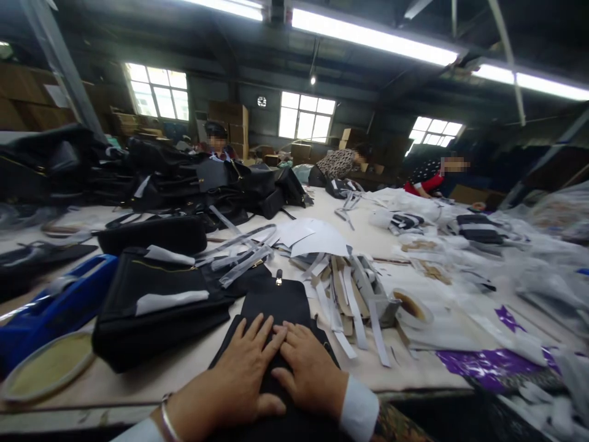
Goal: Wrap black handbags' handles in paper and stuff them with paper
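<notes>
- Bag (276,304): black, at the lower centre of the frame, directly beneath both hands; its upper part extends beyond the fingertips toward the middle of the frame.
- Clasp (278,281): gold-coloured, on the bag just above the fingertips, not covered by them.
- Left hand (242,368): palm down on the bag, fingers extended and slightly apart, thumb spread toward the bottom of the frame.
- Right hand (310,362): palm down on the bag, fingers close together, thumb set apart toward the left; its fingertips meet those of the left hand.
- Second bag (151,307): black, left of centre, bearing white padding (172,301).
- Paper strips (353,301): right of the bag, near a tape roll (427,312).
- Blue dispenser (59,301): at the left edge of the frame.
</notes>
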Motion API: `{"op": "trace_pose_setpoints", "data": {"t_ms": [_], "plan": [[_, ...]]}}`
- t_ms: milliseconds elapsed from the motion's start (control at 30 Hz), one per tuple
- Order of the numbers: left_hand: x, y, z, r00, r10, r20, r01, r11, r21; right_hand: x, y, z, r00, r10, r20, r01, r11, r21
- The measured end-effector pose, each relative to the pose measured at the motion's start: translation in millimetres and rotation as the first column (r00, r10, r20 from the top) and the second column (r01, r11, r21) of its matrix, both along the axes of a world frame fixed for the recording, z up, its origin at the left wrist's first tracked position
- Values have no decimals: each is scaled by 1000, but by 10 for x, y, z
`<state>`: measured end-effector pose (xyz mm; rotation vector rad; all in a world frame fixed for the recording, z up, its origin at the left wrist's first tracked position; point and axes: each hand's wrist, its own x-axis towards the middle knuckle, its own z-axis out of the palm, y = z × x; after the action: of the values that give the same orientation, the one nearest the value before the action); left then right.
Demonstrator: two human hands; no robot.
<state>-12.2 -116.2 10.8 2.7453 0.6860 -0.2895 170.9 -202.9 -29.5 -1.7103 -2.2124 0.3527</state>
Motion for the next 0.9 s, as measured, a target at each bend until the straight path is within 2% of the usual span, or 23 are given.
{"op": "trace_pose_setpoints", "data": {"t_ms": [100,200,300,367,467,567,767,900], "plan": [[14,-6,71,1000,2,9,-2,999,-32,143,33,-50,996,1,-87,11,992,129],[15,7,112,1000,8,13,-7,998,-60,472,217,32,993,-41,-112,71,956,284],[9,23,141,999,15,42,-12,996,-83,961,540,226,973,-222,-58,221,843,490],[18,25,177,998,22,56,-17,995,-96,1300,784,347,940,-338,39,260,787,560],[53,19,268,1000,27,14,-25,992,-124,1733,1088,436,892,-436,118,299,765,571],[85,13,359,999,49,-22,-52,987,-150,2076,1230,448,863,-486,140,343,766,544],[111,26,434,995,78,-56,-87,982,-169,2611,1116,515,800,-533,276,389,810,439],[142,41,424,994,73,-78,-85,982,-168,2700,1027,536,780,-508,366,382,849,364]]}}
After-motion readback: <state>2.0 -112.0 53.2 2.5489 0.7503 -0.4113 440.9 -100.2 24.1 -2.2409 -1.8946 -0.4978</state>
